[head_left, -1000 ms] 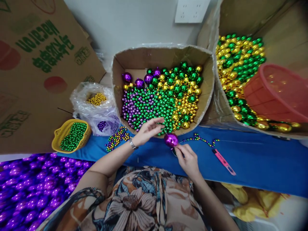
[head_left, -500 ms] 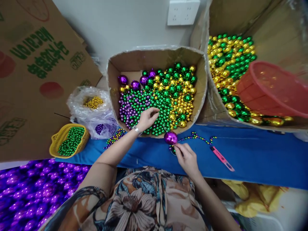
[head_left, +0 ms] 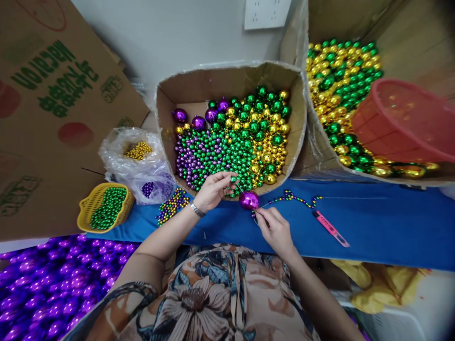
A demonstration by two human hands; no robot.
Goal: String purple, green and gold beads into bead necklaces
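Observation:
My left hand [head_left: 213, 190] is closed in a pinch on a small green bead [head_left: 233, 179] at the front edge of the cardboard box [head_left: 231, 78]. Just to its right hangs a large shiny purple ball [head_left: 249, 201], with a thin wire or needle sticking out of its upper left side by the bead. Below the ball, the thumb and fingers of my right hand [head_left: 275, 229] are pinched on the strand at its base. A string of small purple, green and gold beads [head_left: 295, 198] trails to the right on the blue cloth [head_left: 384, 227].
A pink cutter [head_left: 331, 229] lies right of my right hand. Left are a yellow basket [head_left: 82, 215] of green beads, plastic bags [head_left: 117, 154] of beads and loose mixed beads [head_left: 172, 207]. A red basket [head_left: 394, 123] sits in another box at right. Purple balls [head_left: 57, 284] fill the lower left.
My left hand has drawn back from over the beads toward me and now holds a green bead beside the wire. The purple ball and right hand have barely shifted.

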